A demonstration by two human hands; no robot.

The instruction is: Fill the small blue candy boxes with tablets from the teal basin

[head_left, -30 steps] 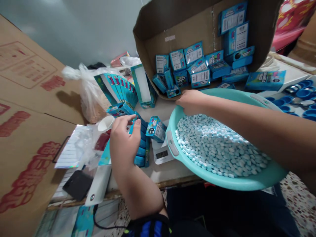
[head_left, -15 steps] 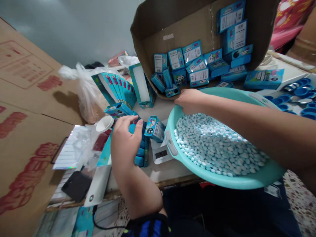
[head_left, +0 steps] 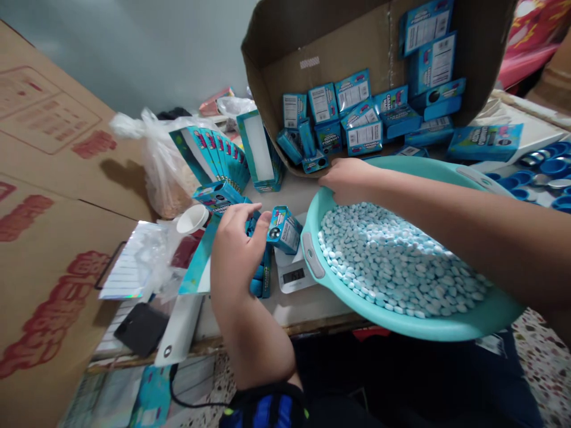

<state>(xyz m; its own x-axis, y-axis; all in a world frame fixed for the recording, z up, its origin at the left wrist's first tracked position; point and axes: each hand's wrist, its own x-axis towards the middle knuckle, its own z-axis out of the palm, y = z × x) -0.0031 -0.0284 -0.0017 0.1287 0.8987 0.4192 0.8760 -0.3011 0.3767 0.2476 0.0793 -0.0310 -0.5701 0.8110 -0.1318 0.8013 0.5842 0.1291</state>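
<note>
Clearly, the left hand (head_left: pixel 238 244) is nearer to the printed blue candy box (head_left: pixel 285 230), which stands on the digital scale (head_left: pixel 295 277) just to the right of its thumb, the long axis seeming upright. I see this thumb apart from the fingers; whether it touches the box, I cannot tell. The right hand (head_left: pixel 350 180) is at the far rim of the turquoise basin (head_left: pixel 401 327); its fingertips are hidden, so its grip I cannot tell.

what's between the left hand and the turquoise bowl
In the head view, a blue box on a white scale sits between the left hand and the bowl.
</note>
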